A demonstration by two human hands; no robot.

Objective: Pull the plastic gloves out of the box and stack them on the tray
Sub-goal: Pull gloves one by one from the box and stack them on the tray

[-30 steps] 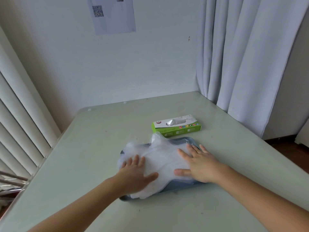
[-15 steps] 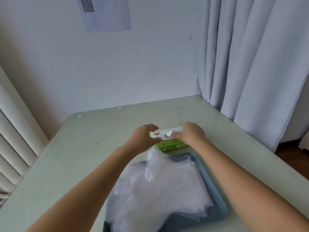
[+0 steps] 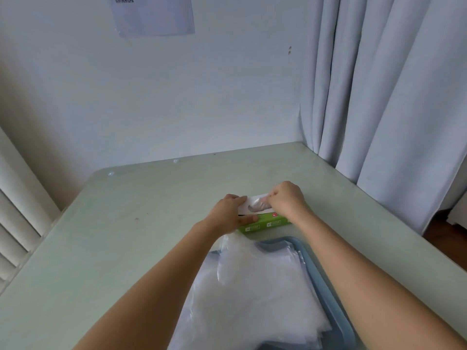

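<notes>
The left hand clamps its fingers round the left end of the green glove box on the table. The fingers of the right hand pinch a plastic glove at the opening. A quick pull might drag several out or lift the light box. One box, one tray, one glove stack whose sheets I cannot count.

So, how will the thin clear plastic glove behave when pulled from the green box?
Probably floppy and light: the thin clear plastic glove lies crumpled in the opening. Pulling it might drag the small green cardboard box along; the left hand grips that.
</notes>
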